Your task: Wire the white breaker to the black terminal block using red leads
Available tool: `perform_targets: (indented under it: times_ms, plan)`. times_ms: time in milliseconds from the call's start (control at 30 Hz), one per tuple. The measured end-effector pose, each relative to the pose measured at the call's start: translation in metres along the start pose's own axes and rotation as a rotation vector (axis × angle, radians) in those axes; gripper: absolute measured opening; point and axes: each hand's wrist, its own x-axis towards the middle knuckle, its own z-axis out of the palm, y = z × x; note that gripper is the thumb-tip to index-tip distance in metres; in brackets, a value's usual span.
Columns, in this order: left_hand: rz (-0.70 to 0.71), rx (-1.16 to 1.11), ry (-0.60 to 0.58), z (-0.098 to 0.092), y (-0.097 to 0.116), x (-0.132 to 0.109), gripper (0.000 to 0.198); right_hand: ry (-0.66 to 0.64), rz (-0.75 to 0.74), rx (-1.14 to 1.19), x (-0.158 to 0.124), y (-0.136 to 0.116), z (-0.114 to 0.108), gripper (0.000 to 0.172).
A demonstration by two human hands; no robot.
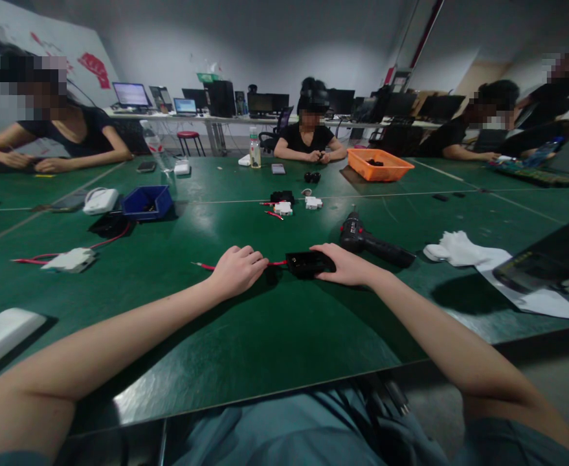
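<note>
My left hand (238,270) is closed around a red wire (206,266), whose bare tip sticks out to the left. On the other side of that hand the wire runs into a small black open-topped box (304,263). My right hand (345,264) holds the box by its right end, thumb and fingers on opposite sides. A black cordless drill (374,243) lies just beyond my right hand. Further across the green table (245,343) are white blocks (283,208) with short red wires, another white block (313,202) and a dark part behind.
To the left are a blue bin (147,202) and a wired white block (73,259). White gloves (461,249) and a dark cylindrical object (551,255) on paper are at right. An orange basket (379,165) stands across the table, near a seated person (308,133); others sit at both sides.
</note>
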Motion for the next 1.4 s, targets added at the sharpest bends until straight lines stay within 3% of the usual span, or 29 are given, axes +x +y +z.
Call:
perform_targets:
  times_ms: [1400]
  plan:
    - [0.007,0.004,-0.001,-0.0002,-0.0003,0.0003,0.022,-0.010,0.010,-0.013,0.0000,-0.0011,-0.0004,0.070]
